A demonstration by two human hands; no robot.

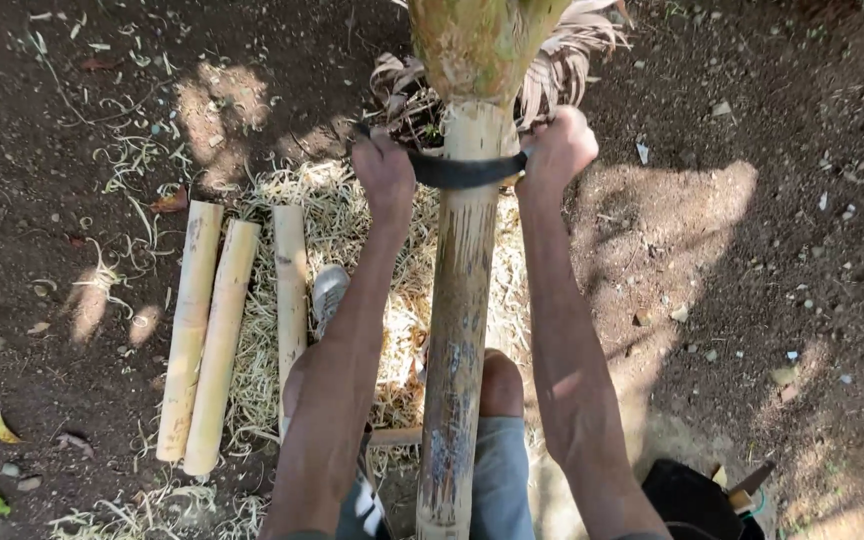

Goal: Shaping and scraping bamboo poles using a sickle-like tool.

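Long bamboo pole [459, 300] runs from 6 o'clock up to 12 o'clock through frame centre, propped over the person's knee [500, 385]; its far end keeps a rough green-yellow skin, the near length is pale and scraped. Left hand [384, 172] at about 11 o'clock and right hand [556, 150] at about 1 o'clock are each fisted tight around one end of a dark curved blade [462, 170] lying across the pole, touching it. Judged step: skinning the pole, blade set at the boundary between rough and scraped surface. Next stroke would call for even pull on both fists along the pole's axis, blade kept square, pole kept from rolling on the knee. Three cut bamboo pieces [222, 340] lie side by side at 9 o'clock, partly on a bed of pale shavings [352, 230] under the pole. A foot in a grey shoe [329, 295] rests just left of the pole. Bare dark soil [752, 250] at 3 o'clock.
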